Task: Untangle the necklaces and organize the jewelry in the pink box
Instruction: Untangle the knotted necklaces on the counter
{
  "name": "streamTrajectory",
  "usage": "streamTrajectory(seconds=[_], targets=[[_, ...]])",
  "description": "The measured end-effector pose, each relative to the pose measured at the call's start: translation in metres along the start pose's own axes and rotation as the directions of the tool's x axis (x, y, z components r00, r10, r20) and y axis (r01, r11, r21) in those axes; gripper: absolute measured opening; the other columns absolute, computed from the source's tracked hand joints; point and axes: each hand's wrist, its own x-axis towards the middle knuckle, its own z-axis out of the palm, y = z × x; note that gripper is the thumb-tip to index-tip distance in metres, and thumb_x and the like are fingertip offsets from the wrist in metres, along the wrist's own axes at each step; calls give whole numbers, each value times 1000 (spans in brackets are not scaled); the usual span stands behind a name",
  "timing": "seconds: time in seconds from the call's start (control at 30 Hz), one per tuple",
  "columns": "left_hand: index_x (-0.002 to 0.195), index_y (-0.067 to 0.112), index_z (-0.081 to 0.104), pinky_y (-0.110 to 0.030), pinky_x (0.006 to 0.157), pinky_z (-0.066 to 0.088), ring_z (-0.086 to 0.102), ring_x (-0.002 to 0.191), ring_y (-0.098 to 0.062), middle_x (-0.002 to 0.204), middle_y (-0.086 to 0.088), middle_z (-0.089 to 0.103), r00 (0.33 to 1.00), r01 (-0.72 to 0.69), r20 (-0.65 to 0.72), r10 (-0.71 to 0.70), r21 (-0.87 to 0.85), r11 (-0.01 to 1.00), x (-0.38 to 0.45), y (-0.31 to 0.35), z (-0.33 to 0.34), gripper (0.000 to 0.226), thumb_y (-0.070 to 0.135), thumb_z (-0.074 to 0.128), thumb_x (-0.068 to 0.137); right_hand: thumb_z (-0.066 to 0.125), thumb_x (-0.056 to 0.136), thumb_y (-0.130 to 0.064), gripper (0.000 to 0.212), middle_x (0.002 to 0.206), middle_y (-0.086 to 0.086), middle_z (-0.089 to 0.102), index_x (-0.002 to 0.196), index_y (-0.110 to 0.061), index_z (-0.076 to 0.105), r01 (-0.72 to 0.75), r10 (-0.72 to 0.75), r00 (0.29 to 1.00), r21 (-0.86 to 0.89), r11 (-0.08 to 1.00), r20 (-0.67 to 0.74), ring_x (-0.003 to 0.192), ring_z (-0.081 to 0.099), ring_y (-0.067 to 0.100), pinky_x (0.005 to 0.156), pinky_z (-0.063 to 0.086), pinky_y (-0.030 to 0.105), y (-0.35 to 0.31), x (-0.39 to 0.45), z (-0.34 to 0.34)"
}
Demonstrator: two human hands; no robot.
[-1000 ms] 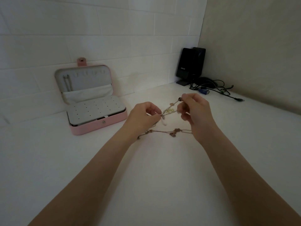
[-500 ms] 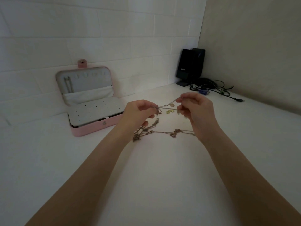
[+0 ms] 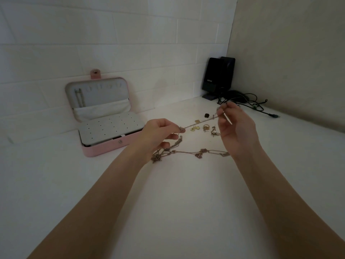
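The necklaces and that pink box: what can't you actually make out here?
Head view only:
- Chain tangle: partly behind the left hand; how many necklaces, too fine to tell.
- Right hand hides the chain's end.
- Pink box: lower compartment covered by the earring panel.
- Small gold pieces: too small and dim.

Both bare forearms reach in from the near edge and converge toward the middle. The left hand (image 3: pixel 158 133) is curled, thumb and forefinger pinched together – knuckles up. The right hand (image 3: pixel 237 131) sits higher and farther, thumb and forefinger pinched at its top, its other fingers loosely bent.
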Motion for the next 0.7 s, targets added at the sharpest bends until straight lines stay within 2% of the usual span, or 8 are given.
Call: streamTrajectory(seconds=[0.1,0.2,0.3,0.4,0.5,0.53,0.63,0.7], targets=[[74,14,53,-15,46,38,56,63,-5,91,0,74,999,11,-51,-14,-66,998,1,0,-2,15,7,61,84,49,89,8,16,73,5,62,89,-5,58,10,-10,999,-11,1000,-38,57,58,11,48,46,14,-1,3,-4],[72,16,54,-15,46,39,55,62,-5,86,-1,73,994,-31,-108,26,-46,998,2,1,-3,16,7,61,84,47,88,10,20,74,7,61,85,-5,59,72,-83,996,-334,940,-20,58,58,12,48,45,16,2,4,-4],[76,14,58,-14,48,42,56,67,-6,82,-1,69,986,-111,-129,105,-38,993,2,3,-2,13,6,59,85,45,85,12,24,76,10,62,79,-5,60,163,-149,985,-723,671,84,55,58,14,45,45,18,10,3,-4],[78,14,60,-14,51,44,55,68,-5,79,0,68,976,-181,-120,182,18,983,2,5,-1,12,5,60,85,51,84,3,19,83,5,64,79,-11,63,268,-207,955,-918,293,213,57,59,15,48,47,18,16,3,-4],[75,15,61,-17,52,44,53,64,-8,76,-1,65,962,-236,-113,248,107,966,2,4,0,14,4,61,84,58,86,-12,12,95,-3,63,82,-21,65,362,-167,921,-932,36,351,83,58,16,78,48,27,18,2,-1],[74,16,61,-18,52,44,53,62,-7,73,0,63,958,-252,-108,267,136,958,2,5,1,15,4,62,84,59,87,-14,11,98,-3,63,85,-23,66,383,-123,920,-921,69,373,89,57,13,82,44,25,18,2,1],[74,16,61,-16,53,45,55,55,-3,65,5,62,949,-288,-76,306,184,940,2,5,3,16,4,64,83,58,89,-12,14,94,-3,69,99,-14,68,289,138,918,-865,411,372,80,61,-3,75,44,11,21,-6,7],[73,18,62,-15,55,46,55,51,0,66,5,63,943,-304,-70,324,209,929,2,5,2,16,4,65,82,57,90,-11,18,91,1,72,104,-10,67,227,231,900,-849,476,370,82,64,-2,76,46,12,22,-8,8]])
